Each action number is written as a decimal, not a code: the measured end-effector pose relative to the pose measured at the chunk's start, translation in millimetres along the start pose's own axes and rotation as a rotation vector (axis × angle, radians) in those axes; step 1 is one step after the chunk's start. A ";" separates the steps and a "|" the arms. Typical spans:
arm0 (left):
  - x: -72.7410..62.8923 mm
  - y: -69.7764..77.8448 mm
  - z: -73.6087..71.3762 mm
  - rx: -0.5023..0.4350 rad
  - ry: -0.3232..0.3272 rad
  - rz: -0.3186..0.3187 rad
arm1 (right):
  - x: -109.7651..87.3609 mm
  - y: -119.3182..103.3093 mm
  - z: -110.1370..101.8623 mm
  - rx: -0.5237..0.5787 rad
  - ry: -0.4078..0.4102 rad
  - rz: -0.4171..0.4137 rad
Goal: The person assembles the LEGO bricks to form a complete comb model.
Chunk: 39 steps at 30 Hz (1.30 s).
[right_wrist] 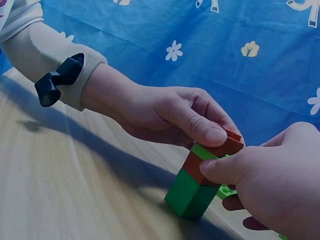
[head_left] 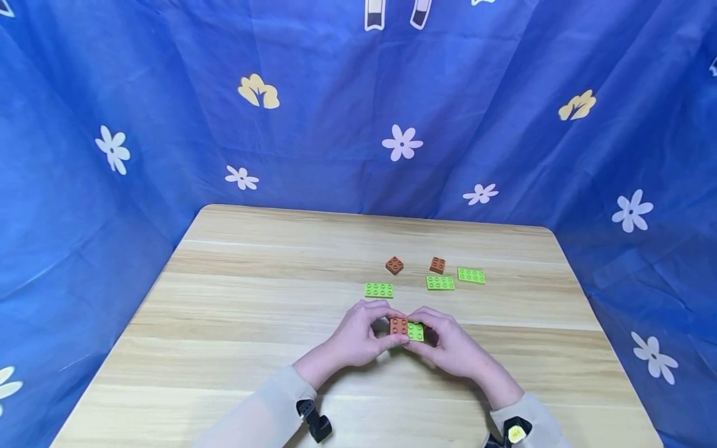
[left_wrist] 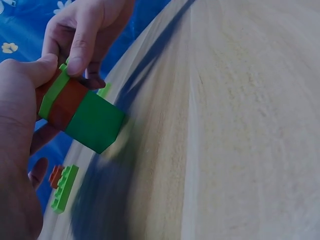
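A small tower of toy building bricks stands between my hands: a dark green block (left_wrist: 97, 122) at the bottom, a brown brick (left_wrist: 69, 104) over it, then a lime plate (head_left: 416, 331) and a brown top brick (head_left: 399, 326). My left hand (head_left: 361, 334) pinches the top brick between thumb and fingers. From the other side my right hand (head_left: 450, 343) grips the tower lower down, its thumb (right_wrist: 220, 171) against the lower brown brick and lime plate. Four studs of the plate show beside the top brick, which covers its left part.
Beyond my hands on the wooden table (head_left: 252, 280) lie three lime plates, one at the left (head_left: 379, 290), and two brown bricks, one of them turned cornerwise (head_left: 394, 265). A blue patterned cloth (head_left: 325, 124) hangs behind the table and along its sides.
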<state>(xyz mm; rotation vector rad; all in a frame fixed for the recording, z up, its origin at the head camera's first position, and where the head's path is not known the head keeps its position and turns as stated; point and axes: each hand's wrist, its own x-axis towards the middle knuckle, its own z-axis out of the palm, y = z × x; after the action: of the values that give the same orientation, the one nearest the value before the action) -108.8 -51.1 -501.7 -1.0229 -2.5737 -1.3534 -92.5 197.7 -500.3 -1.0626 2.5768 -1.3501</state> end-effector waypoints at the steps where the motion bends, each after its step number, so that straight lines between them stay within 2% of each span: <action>1: 0.1 -0.1 0.2 0.005 -0.006 0.004 | -0.4 0.3 -0.2 0.000 0.001 -0.007; 6: 0.6 -0.9 1.5 0.025 -0.007 0.026 | -2.1 2.0 -1.7 0.014 0.004 0.001; 17: 1.1 -3.0 4.5 0.013 0.007 0.016 | -6.9 2.1 -7.8 0.022 0.016 0.043; 24: 0.7 -2.8 4.2 0.013 0.019 0.021 | -7.7 6.7 -15.3 0.016 0.048 -0.012; 29: -0.1 -3.4 4.5 0.015 0.025 0.032 | -8.7 7.0 -23.0 -0.003 0.047 0.000; 39: -1.9 -4.9 6.4 0.020 0.012 -0.010 | -9.7 12.2 -37.6 -0.019 0.052 0.042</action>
<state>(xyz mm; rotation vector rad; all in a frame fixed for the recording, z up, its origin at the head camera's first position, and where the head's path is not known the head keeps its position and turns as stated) -108.7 -49.2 -509.8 -0.9971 -2.5824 -1.3289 -104.5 234.8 -488.5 -0.9830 2.6377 -1.3649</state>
